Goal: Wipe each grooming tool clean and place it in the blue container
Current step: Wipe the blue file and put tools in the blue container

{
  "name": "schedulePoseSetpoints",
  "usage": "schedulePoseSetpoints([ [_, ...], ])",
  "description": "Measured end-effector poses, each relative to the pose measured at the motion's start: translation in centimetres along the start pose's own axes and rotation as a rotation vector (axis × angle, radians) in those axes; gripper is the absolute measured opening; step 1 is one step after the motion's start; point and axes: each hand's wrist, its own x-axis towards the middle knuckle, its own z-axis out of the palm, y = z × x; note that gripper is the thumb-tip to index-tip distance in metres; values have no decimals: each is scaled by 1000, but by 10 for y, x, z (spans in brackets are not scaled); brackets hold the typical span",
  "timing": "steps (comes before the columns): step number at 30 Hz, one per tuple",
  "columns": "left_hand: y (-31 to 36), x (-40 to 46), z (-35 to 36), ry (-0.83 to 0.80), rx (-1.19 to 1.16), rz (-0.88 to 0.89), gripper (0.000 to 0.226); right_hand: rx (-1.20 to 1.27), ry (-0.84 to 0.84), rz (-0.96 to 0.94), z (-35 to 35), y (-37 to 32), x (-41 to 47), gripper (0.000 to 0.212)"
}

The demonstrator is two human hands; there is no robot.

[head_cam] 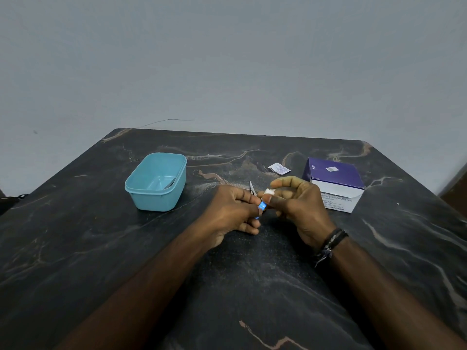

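Forearms: both reaching in from the bottom edge, beaded bracelets (pixel 331 242) on the right wrist
Left hand (pixel 231 210): fingers curled round small scissors (pixel 257 202), blue handle peeking out below the thumb, metal tips pointing up and away
Right hand (pixel 299 203): pinching a little white wipe (pixel 269 192) at the fingertips, right up against the scissors near the pivot
Table (pixel 126 261): dark marble look with pale veins, hands hovering over the middle
Blue container (pixel 156 181): off to the left, open top, something metal lying inside, can't tell what
Wrapper (pixel 278 169): torn white sachet, behind the hands
Box (pixel 333 184): purple and white alcohol swab box, far right, just beyond the right hand
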Motion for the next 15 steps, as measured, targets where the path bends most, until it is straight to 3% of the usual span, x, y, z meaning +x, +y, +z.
schedulePoseSetpoints([
  [4, -1, 0, -1, -17, -2, -1, 11, 51, 43, 19, 0, -2, 2, 40],
  [15, 0, 0, 0, 5, -44, 39, 15, 197, 15, 99, 0, -3, 3, 40],
])
